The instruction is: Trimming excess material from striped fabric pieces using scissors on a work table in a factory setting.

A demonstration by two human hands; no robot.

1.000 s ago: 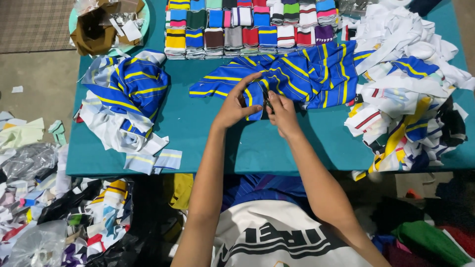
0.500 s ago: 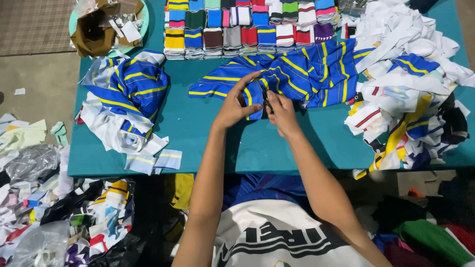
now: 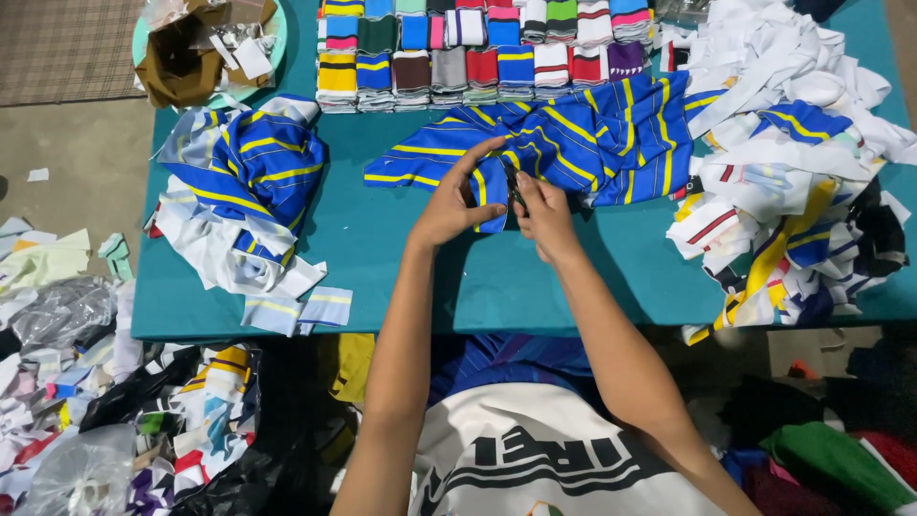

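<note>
Both hands, left hand (image 3: 457, 199) and right hand (image 3: 544, 215), keep pinching the blue yellow-striped knitted fabric strip (image 3: 564, 143) on the teal table (image 3: 401, 268), hardly moved since before.

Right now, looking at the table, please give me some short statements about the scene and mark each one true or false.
1. Both hands, left hand and right hand, touch the blue cloth with yellow stripes. True.
2. The table has a red cover. False: it is teal.
3. Folded collar pieces lie in neat rows at the far edge. True.
4. The mostly white pile of strips lies on the person's left. False: it lies on the right.
5. A brown paper bag sits at the far left corner. True.
</note>
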